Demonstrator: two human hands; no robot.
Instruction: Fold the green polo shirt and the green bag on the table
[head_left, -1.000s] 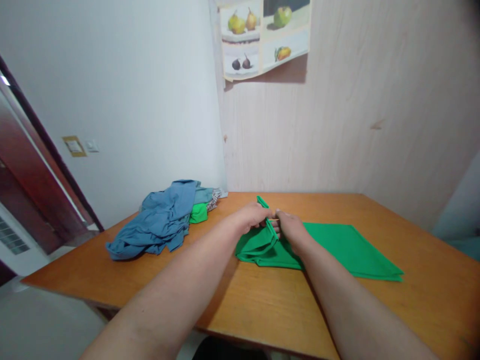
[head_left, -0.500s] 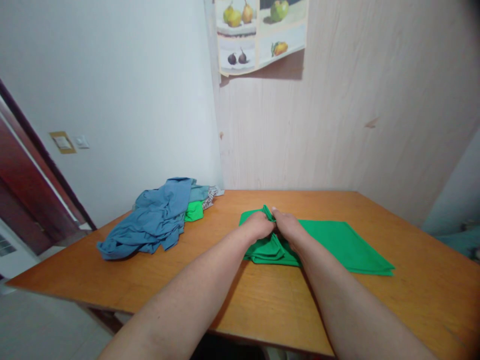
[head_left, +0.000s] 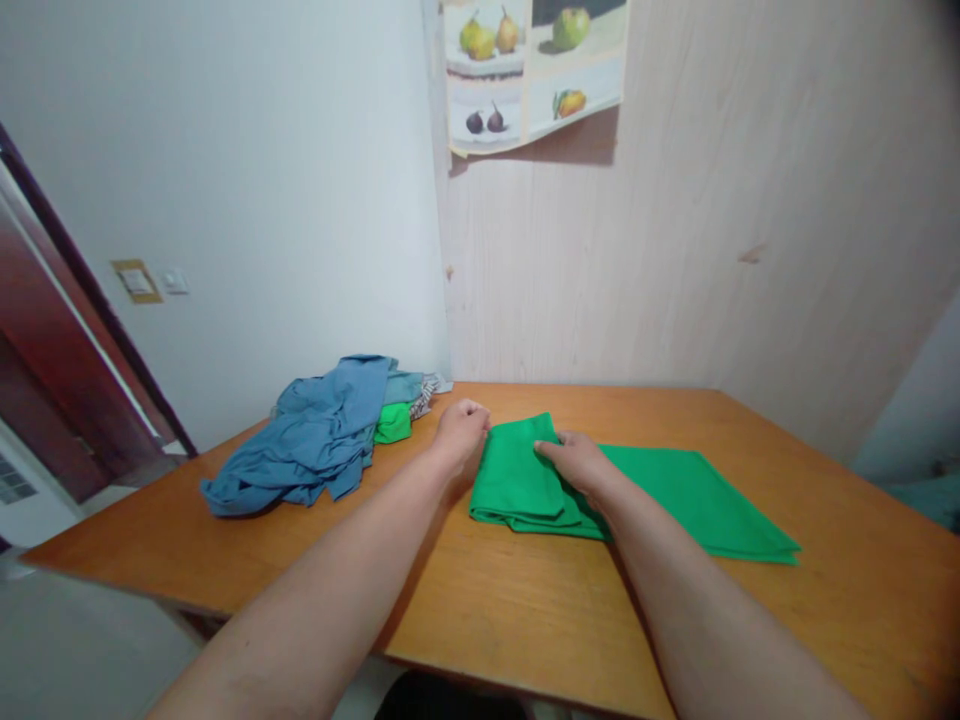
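Note:
A green cloth (head_left: 667, 480) lies on the table, its left part folded over into a thick layered flap and its right part stretched out flat. At the far left corner of the fold is my left hand (head_left: 461, 432), fingers closed in a pinch at the cloth's edge. My right hand (head_left: 581, 463) grips the right edge of the folded flap, thumb on top and the other fingers mostly hidden behind it.
On the left of the wooden table (head_left: 465, 600) lies a heap with a blue garment (head_left: 307, 440), a bright green piece (head_left: 393, 423) and a striped piece (head_left: 426, 392). A fruit poster (head_left: 529, 75) hangs on the wall behind.
My left hand has moved left, from beside the right hand to the fold's far left corner. The bunched flap now lies flatter and smoother. The right hand stays at the flap's edge.

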